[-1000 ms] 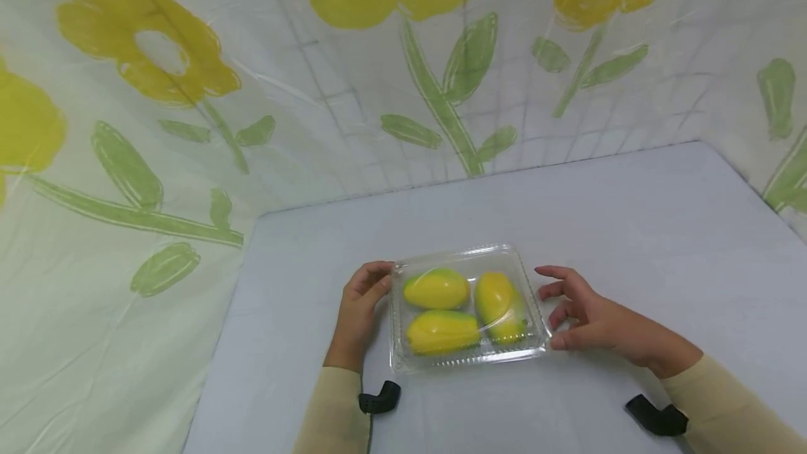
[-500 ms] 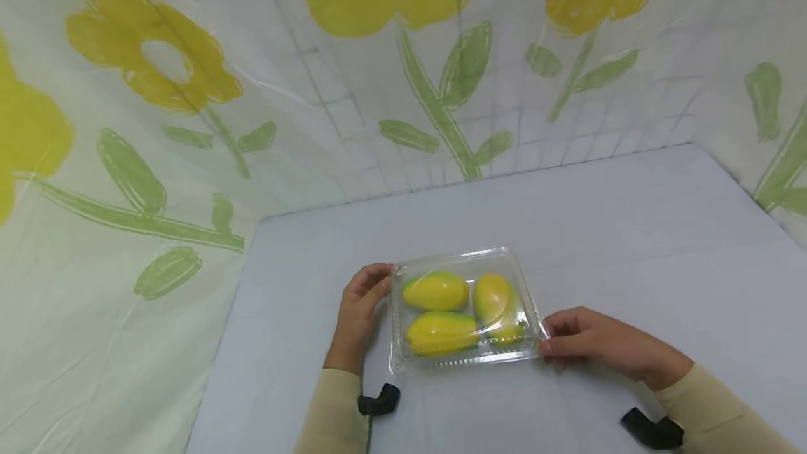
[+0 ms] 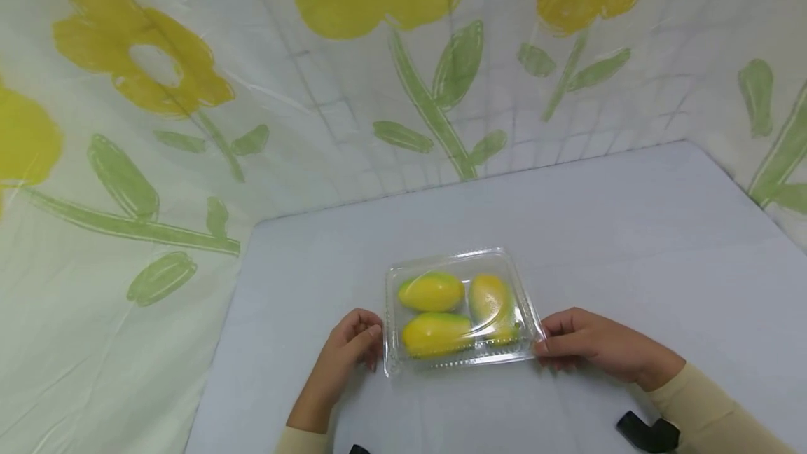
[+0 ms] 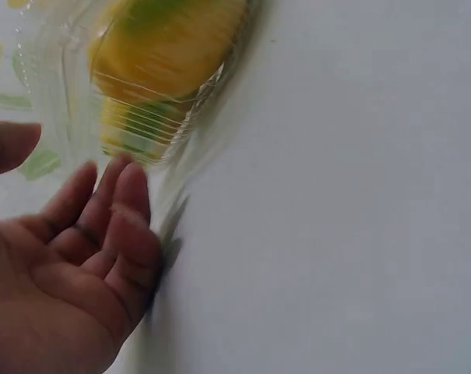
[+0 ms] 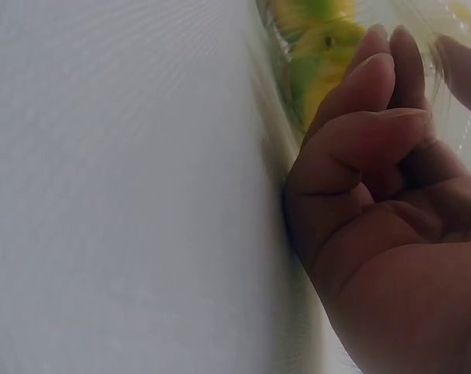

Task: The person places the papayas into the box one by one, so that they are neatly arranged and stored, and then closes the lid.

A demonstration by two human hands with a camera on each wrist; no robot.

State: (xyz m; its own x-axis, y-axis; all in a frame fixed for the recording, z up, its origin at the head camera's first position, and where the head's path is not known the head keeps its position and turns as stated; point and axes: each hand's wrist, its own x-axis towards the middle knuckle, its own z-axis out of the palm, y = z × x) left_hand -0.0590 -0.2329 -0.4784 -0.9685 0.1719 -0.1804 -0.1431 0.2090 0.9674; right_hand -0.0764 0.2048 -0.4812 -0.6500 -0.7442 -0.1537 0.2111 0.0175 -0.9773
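A clear plastic clamshell box (image 3: 463, 364) lies closed on the table, with three yellow-green mangoes inside: one upper left (image 3: 431, 291), one lower left (image 3: 436, 335) and one upright at the right (image 3: 490, 303). My right hand (image 3: 595, 343) pinches the box's near right corner, thumb on the rim and fingers under it. Beside the near left edge is my left hand (image 3: 349, 350), fingers loosely bent and thumb apart. In the left wrist view, the left fingertips (image 4: 132, 183) come close below the box's ribbed side, with nothing between fingers and thumb.
The box stands on a pale table (image 3: 599, 230). Behind and to the left hangs a white curtain (image 3: 302, 153) printed with yellow flowers and green leaves. A black wrist mount (image 3: 649, 433) sits by the right sleeve.
My right hand has moved in and taken hold of the box's near right corner. My left hand has let go of the far left side and slid down toward the near left corner.
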